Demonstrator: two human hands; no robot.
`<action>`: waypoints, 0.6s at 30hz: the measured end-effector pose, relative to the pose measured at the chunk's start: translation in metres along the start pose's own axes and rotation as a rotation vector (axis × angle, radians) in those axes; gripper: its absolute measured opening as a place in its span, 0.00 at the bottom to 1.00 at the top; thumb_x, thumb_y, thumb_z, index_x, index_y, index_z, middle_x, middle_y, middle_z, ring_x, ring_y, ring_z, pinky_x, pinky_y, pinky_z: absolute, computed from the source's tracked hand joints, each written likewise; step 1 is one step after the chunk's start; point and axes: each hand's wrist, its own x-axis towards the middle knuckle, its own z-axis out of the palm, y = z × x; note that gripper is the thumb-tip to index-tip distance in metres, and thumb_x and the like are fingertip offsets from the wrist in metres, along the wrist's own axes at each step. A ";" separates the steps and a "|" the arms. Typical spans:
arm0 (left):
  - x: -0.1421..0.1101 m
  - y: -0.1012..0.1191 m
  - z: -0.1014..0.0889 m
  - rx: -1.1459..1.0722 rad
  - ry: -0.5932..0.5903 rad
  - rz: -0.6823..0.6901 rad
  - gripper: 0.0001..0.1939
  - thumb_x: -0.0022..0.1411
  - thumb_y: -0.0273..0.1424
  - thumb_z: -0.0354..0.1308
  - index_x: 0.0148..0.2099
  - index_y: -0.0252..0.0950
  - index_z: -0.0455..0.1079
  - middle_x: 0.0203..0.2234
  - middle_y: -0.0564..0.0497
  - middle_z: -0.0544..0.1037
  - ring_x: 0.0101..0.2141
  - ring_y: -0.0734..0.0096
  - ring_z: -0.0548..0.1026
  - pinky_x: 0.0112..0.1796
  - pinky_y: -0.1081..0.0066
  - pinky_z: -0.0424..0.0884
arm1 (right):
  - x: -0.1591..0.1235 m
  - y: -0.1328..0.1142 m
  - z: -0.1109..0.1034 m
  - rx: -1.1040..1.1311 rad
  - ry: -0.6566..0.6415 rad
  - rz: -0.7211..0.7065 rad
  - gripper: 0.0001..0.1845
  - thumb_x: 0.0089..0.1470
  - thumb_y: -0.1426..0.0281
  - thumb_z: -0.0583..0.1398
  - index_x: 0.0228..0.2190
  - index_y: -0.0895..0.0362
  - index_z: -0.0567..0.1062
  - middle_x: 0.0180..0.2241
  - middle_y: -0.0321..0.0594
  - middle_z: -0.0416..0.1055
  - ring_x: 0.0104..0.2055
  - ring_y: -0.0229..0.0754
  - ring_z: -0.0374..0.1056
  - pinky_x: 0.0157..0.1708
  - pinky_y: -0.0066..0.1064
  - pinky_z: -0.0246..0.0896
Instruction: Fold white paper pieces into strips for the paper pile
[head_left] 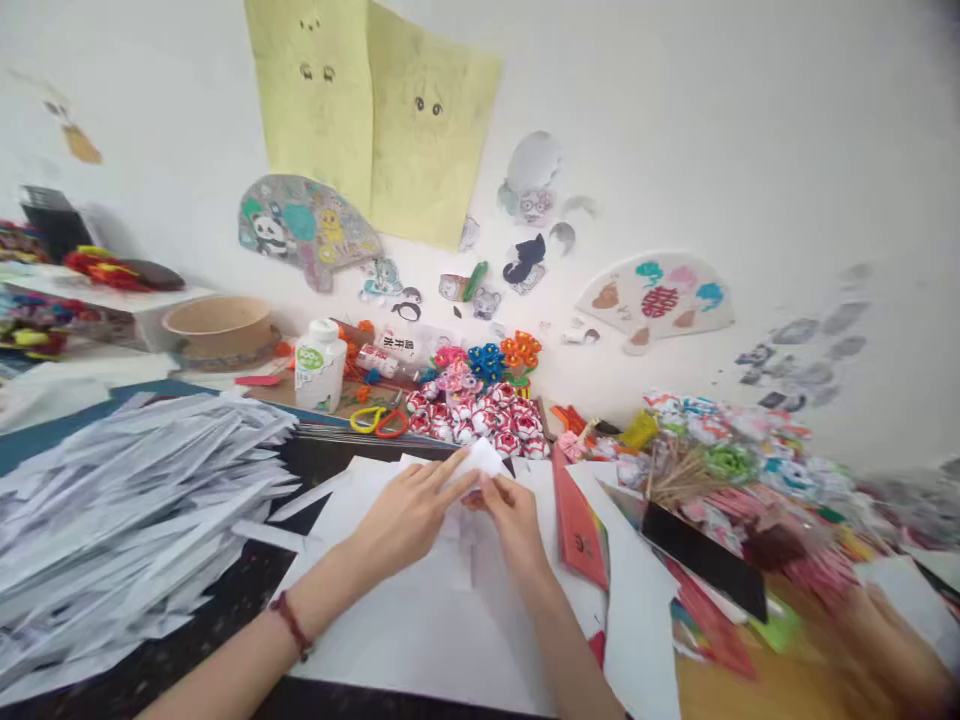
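A small piece of folded white paper (484, 458) is held up between my two hands, above larger white sheets (420, 630) on the table. My left hand (412, 505) has its fingers stretched forward along the paper's left side, pressing on it; its thumb is mostly hidden. Pinched between thumb and fingers of my right hand (510, 510) is the paper's lower right edge. The fingertips of both hands almost meet. A dark red bracelet (292, 625) circles my left wrist.
On the left lies a large heap of white paper strips (142, 510). Behind my hands are a white bottle (320, 365), scissors (379, 420) and red-white paper flowers (495, 420). Right are red packets (579, 520), a black box (705, 560) and another person's blurred hand (892, 630).
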 end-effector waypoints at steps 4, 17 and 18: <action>0.001 0.000 -0.005 -0.116 -0.013 0.096 0.37 0.52 0.18 0.50 0.63 0.46 0.50 0.63 0.50 0.50 0.56 0.56 0.59 0.51 0.56 0.58 | 0.001 0.011 -0.005 -0.098 0.089 0.023 0.21 0.51 0.56 0.58 0.25 0.63 0.76 0.21 0.43 0.73 0.23 0.41 0.68 0.26 0.31 0.64; 0.008 -0.009 -0.001 -0.924 0.208 -0.501 0.14 0.59 0.38 0.52 0.39 0.33 0.73 0.33 0.47 0.78 0.33 0.66 0.74 0.30 0.74 0.67 | -0.005 -0.005 0.003 -0.268 -0.155 -0.090 0.21 0.54 0.61 0.57 0.15 0.59 0.66 0.18 0.32 0.61 0.19 0.33 0.60 0.22 0.25 0.54; 0.008 -0.009 -0.002 -0.931 0.213 -0.504 0.14 0.59 0.38 0.53 0.38 0.33 0.73 0.32 0.47 0.78 0.33 0.66 0.74 0.30 0.74 0.67 | -0.005 -0.005 0.003 -0.259 -0.158 -0.077 0.21 0.54 0.61 0.57 0.15 0.59 0.66 0.17 0.32 0.61 0.19 0.33 0.60 0.22 0.25 0.53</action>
